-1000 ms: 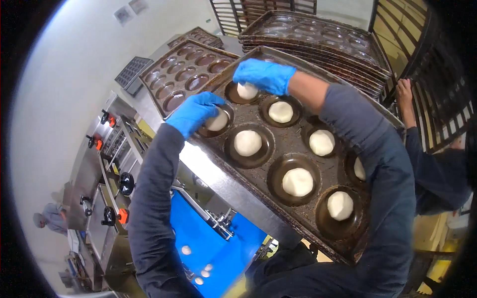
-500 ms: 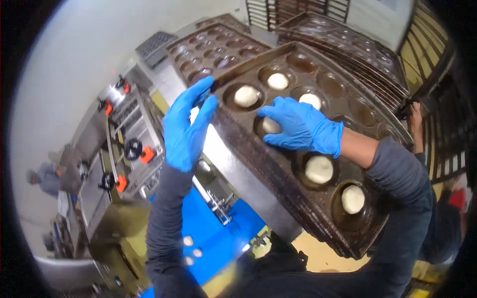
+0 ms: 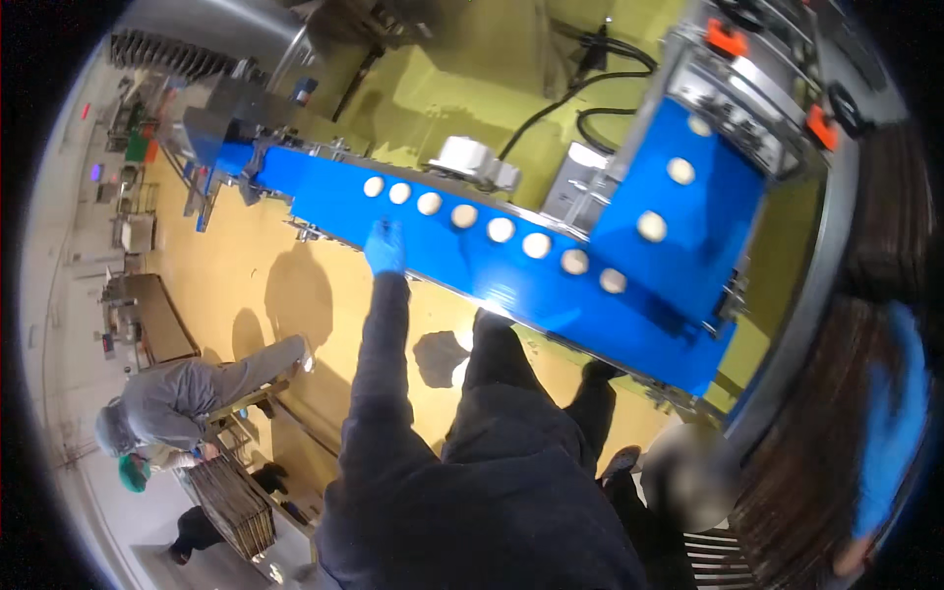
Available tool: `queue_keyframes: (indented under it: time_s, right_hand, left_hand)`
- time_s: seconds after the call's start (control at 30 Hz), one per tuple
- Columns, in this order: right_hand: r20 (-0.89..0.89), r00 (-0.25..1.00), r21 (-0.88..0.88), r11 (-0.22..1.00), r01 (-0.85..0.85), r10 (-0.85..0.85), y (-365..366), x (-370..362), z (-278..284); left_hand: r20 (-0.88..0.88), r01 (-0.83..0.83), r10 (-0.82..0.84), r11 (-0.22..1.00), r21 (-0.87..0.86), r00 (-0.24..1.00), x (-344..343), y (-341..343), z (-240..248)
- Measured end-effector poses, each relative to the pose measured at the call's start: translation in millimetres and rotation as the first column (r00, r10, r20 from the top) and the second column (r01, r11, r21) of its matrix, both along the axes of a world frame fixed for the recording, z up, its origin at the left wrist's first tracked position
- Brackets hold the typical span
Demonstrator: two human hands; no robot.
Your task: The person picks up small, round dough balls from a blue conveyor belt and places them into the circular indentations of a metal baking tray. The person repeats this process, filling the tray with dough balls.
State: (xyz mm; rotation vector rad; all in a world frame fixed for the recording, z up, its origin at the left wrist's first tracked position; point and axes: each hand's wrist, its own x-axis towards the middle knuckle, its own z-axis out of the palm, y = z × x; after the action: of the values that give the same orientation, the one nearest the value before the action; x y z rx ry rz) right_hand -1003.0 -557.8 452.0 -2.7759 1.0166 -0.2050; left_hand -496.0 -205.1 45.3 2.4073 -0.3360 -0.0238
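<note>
My left hand (image 3: 383, 246), in a blue glove, stretches out over the near edge of a blue conveyor belt (image 3: 649, 324), fingers apart and empty. A row of several round white dough balls (image 3: 501, 229) runs along the belt just beyond it; the nearest ball (image 3: 399, 193) lies a little past my fingertips. More dough balls (image 3: 651, 226) sit on the wider belt section at the right. My right hand (image 3: 890, 433), also blue-gloved, is a blurred shape against a dark brown baking tray (image 3: 816, 462) at the far right; its grip is unclear.
A steel machine with orange knobs (image 3: 728, 39) stands at the belt's upper right end, black cables (image 3: 551, 108) beside it on the yellow floor. A person in grey (image 3: 187, 398) bends over a stack of dark trays (image 3: 231, 501) at lower left. My legs stand by the belt.
The view has swung from the tray of dough pieces down to the conveyor belt. My left hand left the tray and now reaches over the belt; the tray is at the far right.
</note>
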Motion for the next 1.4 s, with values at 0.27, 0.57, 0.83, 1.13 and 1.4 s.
queue_keyframes:
  time_s: [0.27, 0.57, 0.83, 1.13, 1.4]
  right_hand:
    - [0.236, 0.931, 0.55, 0.752, -0.364, 0.278, 202, 497, -398]
    - [0.368, 0.928, 0.368, 0.909, -0.193, 0.048, 275, 615, -501]
    - [0.221, 0.598, 0.966, 0.087, -0.245, -0.771, 288, 539, -440]
    - [-0.017, 0.925, 0.586, 0.745, 0.318, -0.38, 251, 533, -468]
    - [0.394, 0.789, 0.807, 0.589, -0.05, -0.472, 272, 513, -484]
  left_hand:
    - [-0.147, 0.147, -0.1, 0.923, 0.355, 0.984, 255, 51, -128]
    - [-0.172, 0.239, -0.239, 0.971, -0.025, 0.956, 245, 24, -96]
    - [-0.512, -0.237, -0.251, 0.667, -0.707, 0.821, 204, 49, -87]
    - [-0.211, 0.498, -0.474, 0.864, 0.073, 0.855, 170, -17, -51]
    - [-0.322, 0.227, -0.294, 0.946, -0.231, 0.9, 132, 4, -82]
